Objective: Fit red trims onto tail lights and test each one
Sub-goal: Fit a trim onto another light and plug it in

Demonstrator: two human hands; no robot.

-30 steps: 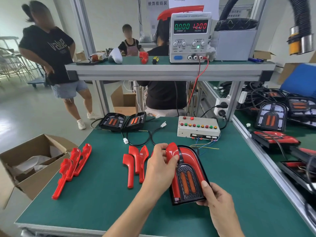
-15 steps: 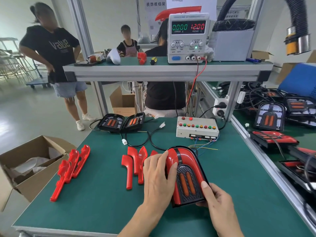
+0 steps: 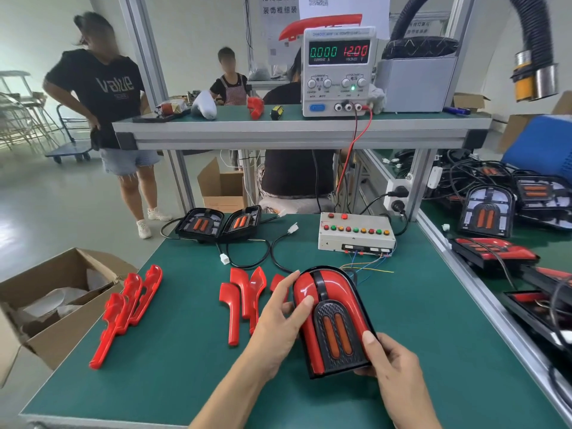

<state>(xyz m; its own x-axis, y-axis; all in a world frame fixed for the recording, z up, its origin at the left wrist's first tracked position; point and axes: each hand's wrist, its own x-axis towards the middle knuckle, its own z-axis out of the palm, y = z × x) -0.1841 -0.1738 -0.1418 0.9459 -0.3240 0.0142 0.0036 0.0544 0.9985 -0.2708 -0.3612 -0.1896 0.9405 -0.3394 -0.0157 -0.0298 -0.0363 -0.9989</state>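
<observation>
Resting near the front middle of the green table point(image 3: 173, 351), slightly tilted up toward the wearer, one tail light point(image 3: 332, 320): black housing, two orange lenses in a dark grille, glossy red trim point(image 3: 305, 292) seated over the rounded top and down both sides. Judged rigid moulded plastic, light for its bulk, hollow; the glossy red faces look slippery and easily scratched, and the clips under them probably snap rather than bend, so pressure belongs along the edges, not the middle of a panel. Best hold: the black rim and lower corners, clear of the lenses. Left hand point(image 3: 280, 320): palm down, fingers spread and laid flat against the left red strip, pressing rather than closing round it; forearm enters from the lower edge. Right hand point(image 3: 387, 360): cupped under the lower right corner, thumb on the front face beside the grille, grasping the housing to steady it. Spare red trims point(image 3: 244, 301) lie just left of the unit, touching nothing held; more trims point(image 3: 130, 308) lie further left. Tester box point(image 3: 356, 236) stands behind, well apart; no plug seen joined to this unit.
</observation>
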